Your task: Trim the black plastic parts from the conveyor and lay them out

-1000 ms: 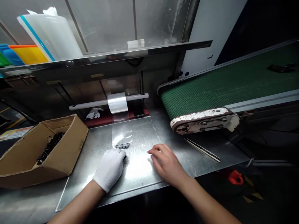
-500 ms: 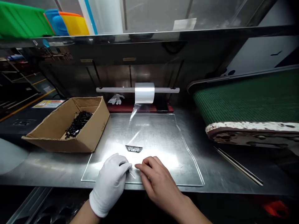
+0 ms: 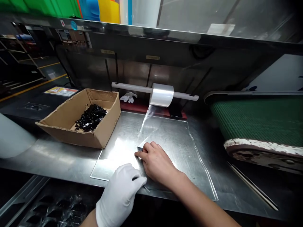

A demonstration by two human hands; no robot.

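My bare right hand (image 3: pixel 156 162) rests on a clear plastic sheet (image 3: pixel 180 142) on the steel bench, its fingers curled over a small dark flat part (image 3: pixel 139 148) that mostly hides under them. My left hand (image 3: pixel 120 192), in a white glove, sits at the sheet's near edge with its fingers pinched on the loose end of a clear film strip (image 3: pixel 146 126). The strip runs back to a film roll (image 3: pixel 161 94) on a white bar.
A cardboard box (image 3: pixel 71 126) holding several small black parts stands at the left. A green conveyor belt (image 3: pixel 258 118) ends at the right. A thin rod (image 3: pixel 253 186) lies near the bench's front right. A white glove (image 3: pixel 129 97) lies by the bar.
My right hand has moved forward onto the dark part, which was uncovered before. My gloved left hand has drawn back to the sheet's near edge. The camera has turned left.
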